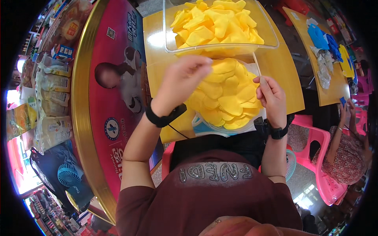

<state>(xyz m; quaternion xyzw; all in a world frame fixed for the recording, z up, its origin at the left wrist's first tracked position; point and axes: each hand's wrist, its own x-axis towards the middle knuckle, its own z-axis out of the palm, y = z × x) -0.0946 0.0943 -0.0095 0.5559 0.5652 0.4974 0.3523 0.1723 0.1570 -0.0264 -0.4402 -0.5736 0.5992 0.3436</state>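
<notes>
Far left: snack bags (56,90), small blue fan (69,175) lower down, then gold-edged red panel (100,51). Left hand (184,80) is over the left edge of the yellow pile (228,96), thumb and index tips close together; can't tell if anything's between them. Pile's on the table (285,84), just nearer than the clear bin (220,48) of yellow pieces (216,27). Right hand (271,94), right of pile, pinches a pale stick (256,64). Farther right: pink chair (323,157), second table (313,74).

The piled pieces (230,100) are yellow, the chair (324,179) pink.
</notes>
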